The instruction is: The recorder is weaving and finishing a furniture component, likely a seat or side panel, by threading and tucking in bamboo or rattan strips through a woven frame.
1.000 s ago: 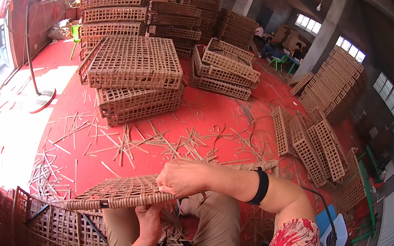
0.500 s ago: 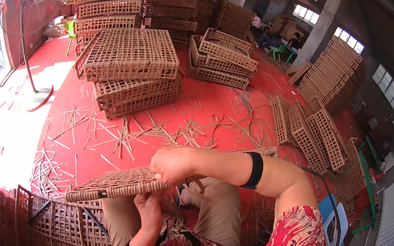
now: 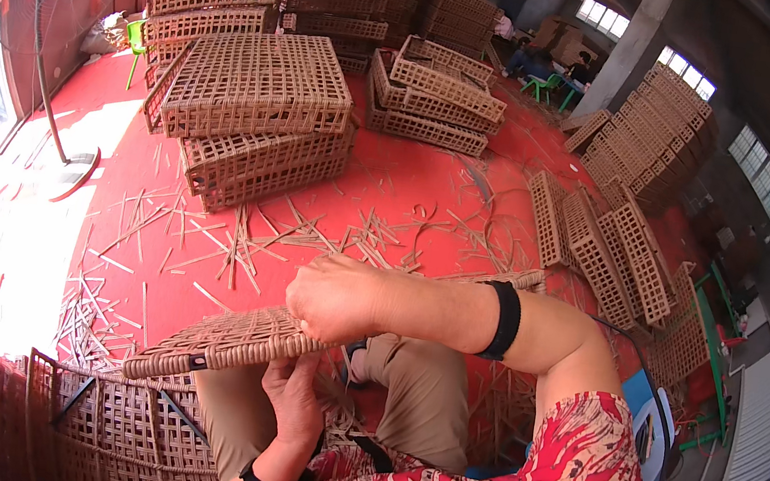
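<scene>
A brown woven wicker panel (image 3: 234, 333) with a thick wrapped rim lies tilted across my lap. My right hand (image 3: 334, 298) reaches over from the right, closed on the panel's rim near its right end. Below that same stretch of rim is my left hand (image 3: 294, 400), its fingers bent upward and drawn together against the underside. Whatever the left fingertips pinch is hidden by the rim. Beside my left leg stands another wicker piece (image 3: 121, 435) with dark diagonal braces.
Cut wicker strips (image 3: 241, 250) litter the red floor (image 3: 394, 178). Wicker baskets (image 3: 258, 90) are stacked ahead, with more wicker panels (image 3: 600, 251) leaning at the right. A fan (image 3: 54, 110) stands at left. People (image 3: 533, 60) sit far back near a green chair (image 3: 543, 86).
My right hand has moved slightly left and up along the rim. My left fingers have shifted a little under it. A loose strand beside the right hand no longer shows clearly.
</scene>
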### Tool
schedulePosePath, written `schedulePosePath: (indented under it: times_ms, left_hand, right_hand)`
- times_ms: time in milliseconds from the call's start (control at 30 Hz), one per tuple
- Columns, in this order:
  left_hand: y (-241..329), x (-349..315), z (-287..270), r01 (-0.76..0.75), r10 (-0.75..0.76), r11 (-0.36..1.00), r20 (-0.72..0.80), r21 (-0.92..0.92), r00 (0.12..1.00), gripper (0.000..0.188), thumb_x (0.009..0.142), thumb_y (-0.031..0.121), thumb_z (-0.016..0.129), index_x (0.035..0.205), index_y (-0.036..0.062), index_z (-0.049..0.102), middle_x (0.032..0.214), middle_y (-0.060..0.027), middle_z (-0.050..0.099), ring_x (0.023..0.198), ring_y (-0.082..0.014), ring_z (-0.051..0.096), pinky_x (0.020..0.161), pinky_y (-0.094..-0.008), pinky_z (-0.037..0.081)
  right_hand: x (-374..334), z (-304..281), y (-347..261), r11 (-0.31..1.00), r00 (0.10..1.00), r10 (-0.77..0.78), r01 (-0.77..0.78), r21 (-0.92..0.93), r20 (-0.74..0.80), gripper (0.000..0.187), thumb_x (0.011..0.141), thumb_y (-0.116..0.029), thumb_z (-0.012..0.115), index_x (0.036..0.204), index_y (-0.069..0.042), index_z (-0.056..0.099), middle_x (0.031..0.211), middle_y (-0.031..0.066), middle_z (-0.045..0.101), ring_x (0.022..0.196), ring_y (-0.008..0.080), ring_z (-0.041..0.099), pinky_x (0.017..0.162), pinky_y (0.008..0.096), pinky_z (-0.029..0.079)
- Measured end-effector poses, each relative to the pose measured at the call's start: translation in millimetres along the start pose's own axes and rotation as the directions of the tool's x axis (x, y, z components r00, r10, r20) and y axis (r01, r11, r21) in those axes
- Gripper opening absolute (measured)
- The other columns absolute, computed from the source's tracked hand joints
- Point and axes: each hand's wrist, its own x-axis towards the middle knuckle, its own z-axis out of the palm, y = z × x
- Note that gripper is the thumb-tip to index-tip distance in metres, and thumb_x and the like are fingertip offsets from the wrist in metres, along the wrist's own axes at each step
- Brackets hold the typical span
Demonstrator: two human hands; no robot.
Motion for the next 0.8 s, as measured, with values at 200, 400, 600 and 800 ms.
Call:
schedulePosePath:
  times_ms: [200, 400, 600, 800]
  left_hand:
    - [-2, 7, 0, -0.102, 0.102, 0.992, 0.007, 0.073, 0.995, 0.012, 0.091, 0.003, 0.06, 0.102, 0.0008, 0.064, 0.092, -0.0008, 0.065, 0.081, -0.0064, 0.057, 0.074, -0.0219, 0.046]
    - [-8, 3, -17, -0.009, -0.003, 0.981, 0.058, 0.195, 0.998, 0.009, 0.089, 0.003, 0.059, 0.095, -0.0011, 0.065, 0.083, -0.0029, 0.067, 0.077, -0.0087, 0.06, 0.07, -0.024, 0.048]
    - [-17, 3, -14, -0.061, 0.042, 0.992, 0.168, 0.107, 0.985, 0.008, 0.094, 0.007, 0.056, 0.092, 0.0015, 0.062, 0.079, 0.001, 0.061, 0.071, -0.0064, 0.054, 0.062, -0.0238, 0.044]
    - [-20, 6, -18, -0.052, 0.046, 0.997, 0.102, 0.057, 0.994, 0.009, 0.095, 0.013, 0.058, 0.099, 0.0048, 0.059, 0.083, 0.0018, 0.058, 0.074, -0.0053, 0.05, 0.064, -0.0216, 0.041]
  right_hand:
    - [15, -7, -3, 0.986, 0.997, -0.07, 0.073, -0.147, 0.022, 0.022, 0.072, -0.023, 0.064, 0.074, -0.002, 0.07, 0.072, 0.0174, 0.067, 0.074, 0.0343, 0.067, 0.066, 0.0445, 0.054]
    - [12, -11, -13, 0.997, 0.997, -0.037, 0.041, -0.061, 0.063, 0.02, 0.074, -0.016, 0.057, 0.074, 0.0, 0.068, 0.077, 0.0214, 0.066, 0.079, 0.0374, 0.067, 0.071, 0.048, 0.053]
    - [-9, -13, -5, 0.995, 0.989, 0.017, -0.03, 0.093, 0.145, 0.021, 0.077, -0.019, 0.054, 0.083, -0.004, 0.068, 0.077, 0.0191, 0.066, 0.074, 0.0377, 0.065, 0.069, 0.048, 0.05]
    - [-7, -11, -5, 0.998, 0.999, 0.04, -0.041, -0.047, -0.017, 0.022, 0.078, -0.023, 0.06, 0.087, -0.005, 0.068, 0.082, 0.0179, 0.067, 0.082, 0.0342, 0.066, 0.075, 0.0465, 0.051]
